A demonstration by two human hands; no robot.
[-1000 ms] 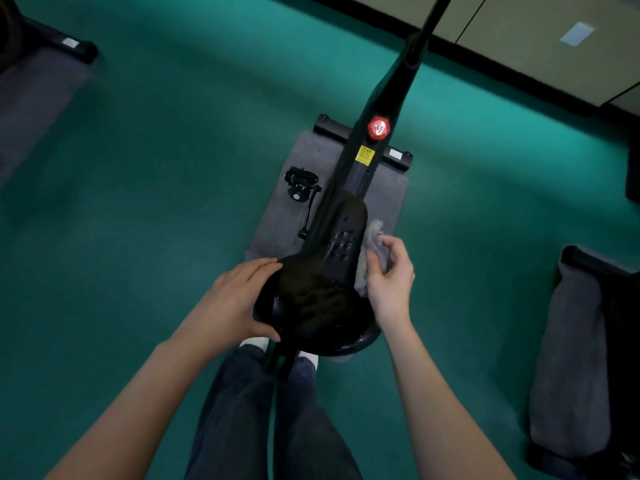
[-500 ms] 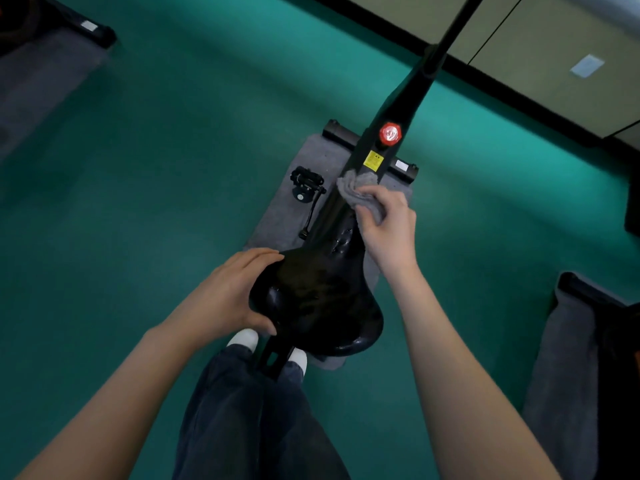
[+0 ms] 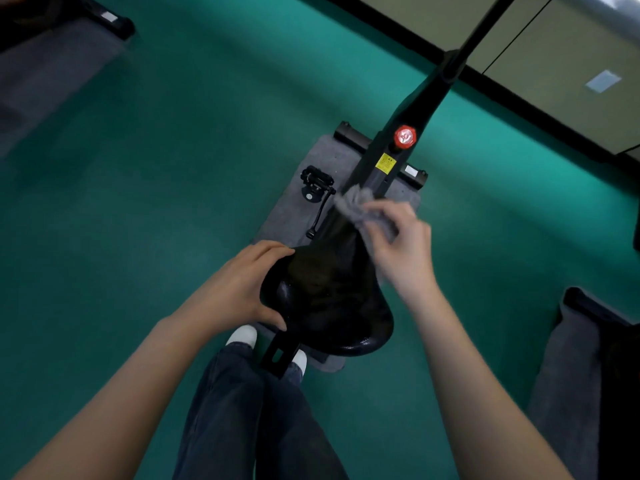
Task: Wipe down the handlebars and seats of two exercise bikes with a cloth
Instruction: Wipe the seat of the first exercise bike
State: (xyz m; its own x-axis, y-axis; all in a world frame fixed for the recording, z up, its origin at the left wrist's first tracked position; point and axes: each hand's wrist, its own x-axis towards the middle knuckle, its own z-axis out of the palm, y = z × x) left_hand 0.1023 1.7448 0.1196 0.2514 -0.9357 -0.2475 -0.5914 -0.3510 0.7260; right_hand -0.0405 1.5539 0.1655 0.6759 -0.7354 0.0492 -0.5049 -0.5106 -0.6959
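A black bike seat point(image 3: 332, 299) fills the middle of the view, its narrow nose pointing away from me. My left hand point(image 3: 242, 289) grips the seat's left side, thumb at the rear edge and fingers curled over the top. My right hand point(image 3: 401, 244) pinches a grey cloth point(image 3: 356, 206) at the seat's nose, blurred by motion. Beyond the nose the black bike frame point(image 3: 415, 116) with a red knob point(image 3: 404, 136) rises toward the top of the view. The handlebars are out of view.
The bike stands on a grey mat point(image 3: 304, 209) on green floor, with a pedal point(image 3: 317, 183) on its left. Another grey mat with dark equipment point(image 3: 581, 375) lies at the right edge, a third mat point(image 3: 52, 71) at top left. My legs are below the seat.
My right hand moved the cloth from the seat's right side forward to its nose, then shifted slightly there. The left hand kept its grip on the seat's left side.
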